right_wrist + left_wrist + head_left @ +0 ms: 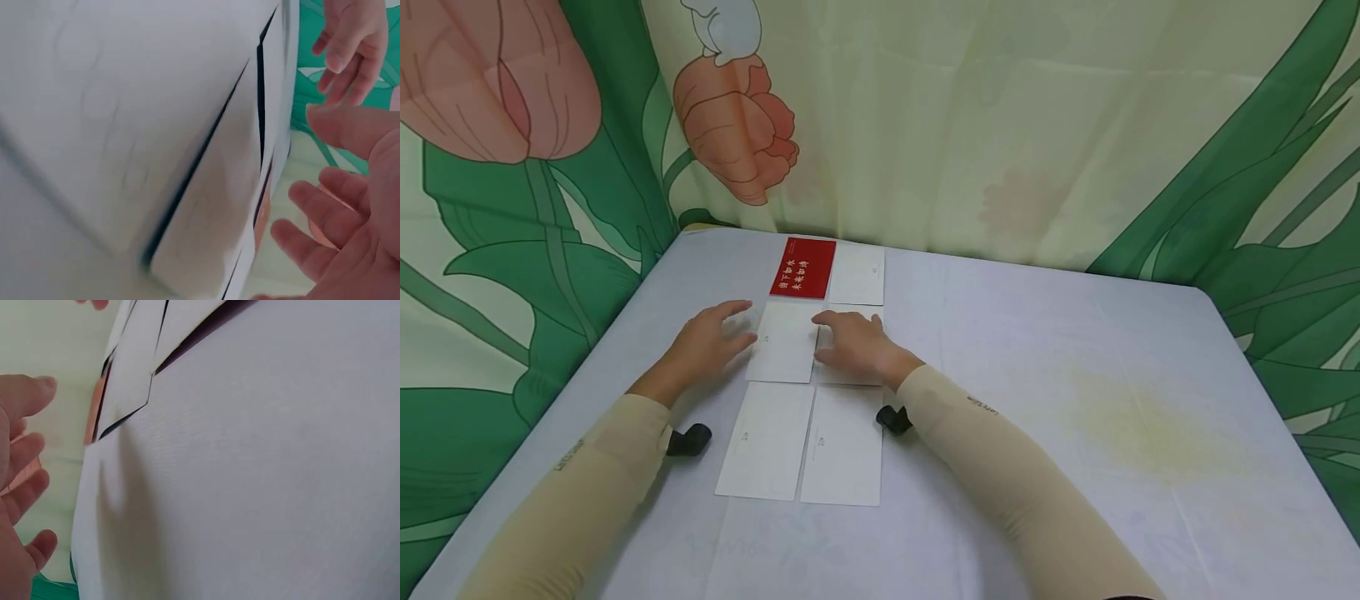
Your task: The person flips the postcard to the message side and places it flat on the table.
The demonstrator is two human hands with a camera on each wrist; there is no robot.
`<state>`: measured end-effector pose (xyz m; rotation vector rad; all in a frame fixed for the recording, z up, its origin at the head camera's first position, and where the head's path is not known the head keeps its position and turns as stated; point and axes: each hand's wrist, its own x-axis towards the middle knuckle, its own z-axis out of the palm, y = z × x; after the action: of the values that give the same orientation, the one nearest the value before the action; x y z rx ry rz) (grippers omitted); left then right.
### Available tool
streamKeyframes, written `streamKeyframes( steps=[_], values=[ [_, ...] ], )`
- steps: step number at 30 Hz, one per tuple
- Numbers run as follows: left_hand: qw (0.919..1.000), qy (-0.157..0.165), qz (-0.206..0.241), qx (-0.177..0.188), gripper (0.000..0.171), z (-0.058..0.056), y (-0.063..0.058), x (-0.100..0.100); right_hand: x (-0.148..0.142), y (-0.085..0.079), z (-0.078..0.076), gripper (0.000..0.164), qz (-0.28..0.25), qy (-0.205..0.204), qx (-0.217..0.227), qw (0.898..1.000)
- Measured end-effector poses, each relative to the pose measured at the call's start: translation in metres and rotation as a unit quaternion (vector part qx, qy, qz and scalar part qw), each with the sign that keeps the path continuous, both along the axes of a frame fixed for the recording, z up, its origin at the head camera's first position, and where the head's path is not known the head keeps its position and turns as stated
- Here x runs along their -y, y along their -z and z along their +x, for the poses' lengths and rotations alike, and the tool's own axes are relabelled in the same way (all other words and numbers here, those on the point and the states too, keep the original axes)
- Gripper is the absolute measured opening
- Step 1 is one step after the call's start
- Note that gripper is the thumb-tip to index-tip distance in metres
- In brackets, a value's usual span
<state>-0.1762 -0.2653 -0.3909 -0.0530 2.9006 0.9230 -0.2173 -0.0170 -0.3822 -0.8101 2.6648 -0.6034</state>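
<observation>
Several cards lie in two columns of three on the table. A red card (pixel 805 268) with white writing is at the back left, beside a white card (pixel 857 275). The middle left white card (pixel 782 346) has my left hand (pixel 707 346) at its left edge, thumb and fingers spread and holding nothing. Over the middle right card, which is partly hidden, hovers my right hand (pixel 857 343), its fingertips reaching toward the middle left card. In the right wrist view, the right hand (pixel 356 200) has relaxed, parted fingers. Two larger-looking white cards, front left (pixel 763 446) and front right (pixel 842 450), lie nearest me.
A white cloth covers the table (pixel 1037 400), with a faint yellowish stain (pixel 1150 425) on the right. Behind it hangs a curtain (pixel 925 125) printed with flowers and leaves. Black wrist cameras, left (pixel 689 440) and right (pixel 893 419), stick out from the sleeves.
</observation>
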Motion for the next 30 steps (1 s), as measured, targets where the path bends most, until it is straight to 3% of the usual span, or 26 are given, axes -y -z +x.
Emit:
streamKeyframes(
  steps=[4, 7, 13, 22, 30],
  values=[
    [0.9995, -0.013, 0.017, -0.024, 0.076, -0.003, -0.003, 0.003, -0.011, 0.000, -0.007, 0.058, 0.000, -0.022, 0.002, 1.000],
    [0.9993, -0.006, 0.011, -0.036, 0.078, -0.006, -0.003, 0.006, -0.018, 0.002, -0.016, 0.060, 0.001, -0.023, -0.003, 1.000],
    [0.9990, 0.021, -0.002, -0.041, 0.078, -0.026, -0.009, 0.008, -0.025, -0.003, -0.038, 0.063, -0.002, -0.003, -0.010, 1.000],
    [0.9996, 0.023, -0.003, 0.017, 0.077, -0.069, -0.005, 0.004, -0.013, -0.010, -0.071, 0.062, 0.021, 0.005, -0.039, 0.999],
    [0.9992, 0.012, 0.014, 0.035, 0.085, -0.093, 0.007, 0.001, 0.001, -0.003, -0.089, 0.075, 0.016, 0.023, -0.037, 0.999]
  ],
)
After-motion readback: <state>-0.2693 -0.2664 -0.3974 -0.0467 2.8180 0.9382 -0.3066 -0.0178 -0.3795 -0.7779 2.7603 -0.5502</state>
